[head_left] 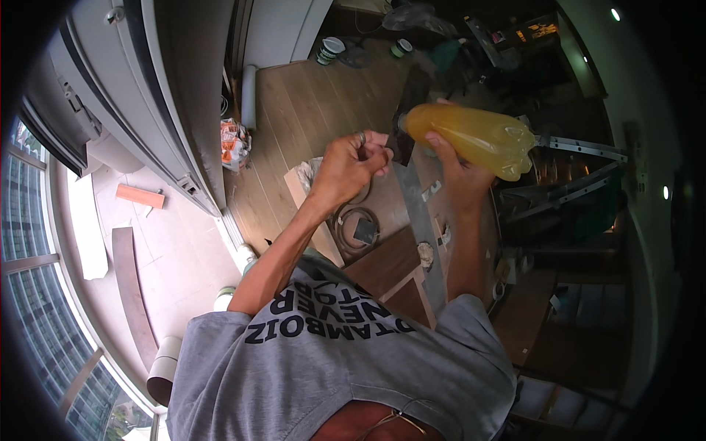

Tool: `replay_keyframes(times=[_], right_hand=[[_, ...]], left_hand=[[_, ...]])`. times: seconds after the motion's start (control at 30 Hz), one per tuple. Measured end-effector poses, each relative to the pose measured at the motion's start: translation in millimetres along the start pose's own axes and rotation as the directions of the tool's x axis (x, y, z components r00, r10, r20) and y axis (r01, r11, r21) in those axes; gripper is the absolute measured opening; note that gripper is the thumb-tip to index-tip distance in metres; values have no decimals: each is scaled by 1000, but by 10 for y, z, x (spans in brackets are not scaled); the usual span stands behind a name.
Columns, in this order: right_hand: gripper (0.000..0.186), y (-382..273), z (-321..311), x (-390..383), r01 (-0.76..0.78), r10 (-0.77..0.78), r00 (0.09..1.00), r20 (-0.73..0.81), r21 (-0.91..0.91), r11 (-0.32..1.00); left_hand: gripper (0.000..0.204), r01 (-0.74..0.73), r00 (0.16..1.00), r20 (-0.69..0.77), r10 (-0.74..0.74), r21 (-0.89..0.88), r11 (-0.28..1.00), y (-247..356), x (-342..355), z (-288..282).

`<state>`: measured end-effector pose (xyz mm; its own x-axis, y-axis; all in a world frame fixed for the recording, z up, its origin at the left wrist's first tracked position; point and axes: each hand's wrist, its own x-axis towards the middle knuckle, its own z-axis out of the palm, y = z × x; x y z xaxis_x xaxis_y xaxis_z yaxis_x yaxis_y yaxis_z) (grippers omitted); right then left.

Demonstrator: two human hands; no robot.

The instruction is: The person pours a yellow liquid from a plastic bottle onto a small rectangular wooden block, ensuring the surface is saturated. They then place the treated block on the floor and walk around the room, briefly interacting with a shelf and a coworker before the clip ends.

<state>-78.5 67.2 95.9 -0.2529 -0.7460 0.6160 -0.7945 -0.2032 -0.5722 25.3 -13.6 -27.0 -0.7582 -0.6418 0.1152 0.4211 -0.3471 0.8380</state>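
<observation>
In my right hand [465, 176] is a clear plastic bottle [482, 136] of cloudy yellow liquid. The bottle lies tilted almost on its side, its narrow neck toward the left and its base to the right. My left hand [351, 167] is just left of the neck, thumb and fingertips pinched together. Whatever sits in that pinch is too small or hidden to make out. A dark flat strip [416, 87] shows behind the neck and close to the left fingertips; I cannot tell whether they touch it.
Below my hands are a coiled hose [343, 234] and a brown wooden panel [379, 266]. An aluminium ladder [581, 147] stands at right. Buckets [331, 50] sit on the far wood floor, beside a sliding door frame [158, 110]. Boards [132, 287] lie on the pale tiles at left.
</observation>
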Motion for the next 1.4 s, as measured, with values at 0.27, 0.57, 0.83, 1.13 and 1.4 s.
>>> replay_keyframes(times=[0.27,0.57,0.83,1.13,1.4], right_hand=[[22,-14,-31,-31,-39,37,999,36,40,998],[21,-2,-77,-122,-53,52,999,5,23,998],[18,63,-181,-232,-32,33,998,45,-30,999],[27,833,-595,-738,-259,567,735,-373,619,742],[33,1296,0,-1672,27,804,587,88,991,-128]], left_hand=[[17,32,999,18,-33,44,998,2,1,2],[17,28,1000,-14,-28,23,999,-3,-29,-4],[16,49,999,-14,-49,22,999,-40,-46,-4],[15,82,994,-68,-80,31,996,-59,-122,-126],[21,179,980,-80,-181,-27,983,-269,-169,-37]])
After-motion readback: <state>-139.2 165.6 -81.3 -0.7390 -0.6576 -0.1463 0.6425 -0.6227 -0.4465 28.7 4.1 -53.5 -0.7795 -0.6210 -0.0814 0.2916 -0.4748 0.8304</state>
